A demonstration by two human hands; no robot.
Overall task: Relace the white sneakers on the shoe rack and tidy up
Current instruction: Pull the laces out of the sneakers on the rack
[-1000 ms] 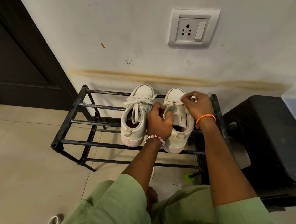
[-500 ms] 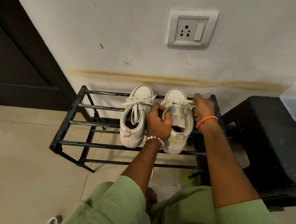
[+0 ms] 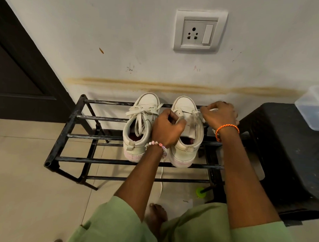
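Note:
Two white sneakers stand side by side, toes to the wall, on the top tier of a black metal shoe rack (image 3: 67,135). The left sneaker (image 3: 140,127) is laced and tied in a bow. The right sneaker (image 3: 186,140) has its tongue exposed. My left hand (image 3: 166,128) grips the tongue and inner edge of the right sneaker. My right hand (image 3: 218,114) is at that shoe's outer side, pinching a white lace end (image 3: 212,109). Another white lace end (image 3: 161,180) hangs down below the rack toward the floor.
A black plastic stool (image 3: 289,152) stands right of the rack with a clear lidded box (image 3: 313,106) on it. A dark door (image 3: 21,70) is at left. A wall socket (image 3: 199,31) sits above. A green cap (image 3: 200,192) caps a rack foot. My bare foot (image 3: 156,215) rests on the tiled floor.
My right hand has moved from over the right sneaker's toe out to its right side, drawing the lace across. My left hand has kept its grip on the tongue.

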